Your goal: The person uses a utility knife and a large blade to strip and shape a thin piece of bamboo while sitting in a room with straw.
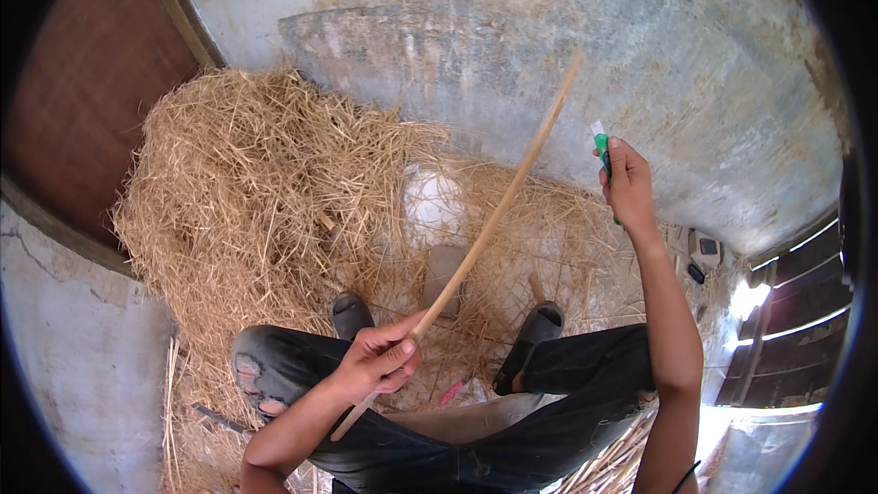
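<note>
My left hand is closed around the lower part of a long, thin wooden stick, pale tan in colour. The stick slants up and to the right, its far tip reaching in front of the wall, while its short lower end pokes out below my hand over my thigh. Off to the right, my right hand grips a green utility knife with its blade pointing up. Knife and stick are apart from each other.
A big heap of straw-like shavings fills the left. Beyond stands a stained grey wall. Between my sandalled feet lies a grey block; a pink object is closer. Small dark items lie at right, thin sticks near my right leg.
</note>
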Demonstrator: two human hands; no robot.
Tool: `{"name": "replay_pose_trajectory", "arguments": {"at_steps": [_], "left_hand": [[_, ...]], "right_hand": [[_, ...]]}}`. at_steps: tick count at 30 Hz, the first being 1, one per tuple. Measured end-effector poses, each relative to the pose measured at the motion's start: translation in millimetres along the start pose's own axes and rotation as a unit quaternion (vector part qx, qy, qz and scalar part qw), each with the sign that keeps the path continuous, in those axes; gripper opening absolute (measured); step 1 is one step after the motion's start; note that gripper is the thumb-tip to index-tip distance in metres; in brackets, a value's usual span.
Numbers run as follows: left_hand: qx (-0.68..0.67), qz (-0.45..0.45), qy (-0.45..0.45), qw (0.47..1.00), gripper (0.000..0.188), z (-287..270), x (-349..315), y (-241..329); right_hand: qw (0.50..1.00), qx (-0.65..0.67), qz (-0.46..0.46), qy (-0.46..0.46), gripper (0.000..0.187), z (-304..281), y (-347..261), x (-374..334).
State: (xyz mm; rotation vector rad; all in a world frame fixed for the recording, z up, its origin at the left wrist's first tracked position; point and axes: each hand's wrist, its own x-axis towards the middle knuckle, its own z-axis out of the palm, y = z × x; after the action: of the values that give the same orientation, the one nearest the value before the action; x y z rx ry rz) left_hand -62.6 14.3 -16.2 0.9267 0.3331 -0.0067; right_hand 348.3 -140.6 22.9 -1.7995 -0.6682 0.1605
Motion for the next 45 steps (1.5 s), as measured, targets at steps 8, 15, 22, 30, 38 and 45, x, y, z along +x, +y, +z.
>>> {"name": "replay_pose_trajectory", "arguments": {"at_steps": [8, 15, 22, 30, 38, 45], "left_hand": [[0.098, -0.017, -0.003, 0.995, 0.050, 5.6, 6.5, -15.3], [0.115, -0.010, 0.043, 0.992, 0.051, 6.1, 5.4, -13.9], [0.130, 0.010, 0.037, 0.991, 0.051, 11.8, 10.6, -13.4], [0.114, 0.028, 0.066, 0.991, 0.051, 9.8, 11.7, -12.5], [0.129, 0.045, 0.075, 0.988, 0.053, 14.6, 18.5, -16.4], [0.134, 0.062, 0.080, 0.986, 0.052, 10.1, 20.2, -20.7]], "right_hand": [[0.987, -0.134, -0.085, -0.005, 0.048, 4.5, -2.8, -2.0], [0.968, -0.189, -0.105, -0.126, 0.049, 38.7, -18.7, -48.8], [0.968, -0.223, -0.069, -0.088, 0.045, 31.2, -21.5, -33.6], [0.927, -0.234, -0.200, -0.213, 0.042, 72.6, -41.9, -101.3], [0.944, -0.233, -0.131, -0.194, 0.048, 72.8, -31.4, -92.4], [0.947, -0.223, -0.117, -0.197, 0.044, 77.1, -30.4, -87.1]]}}
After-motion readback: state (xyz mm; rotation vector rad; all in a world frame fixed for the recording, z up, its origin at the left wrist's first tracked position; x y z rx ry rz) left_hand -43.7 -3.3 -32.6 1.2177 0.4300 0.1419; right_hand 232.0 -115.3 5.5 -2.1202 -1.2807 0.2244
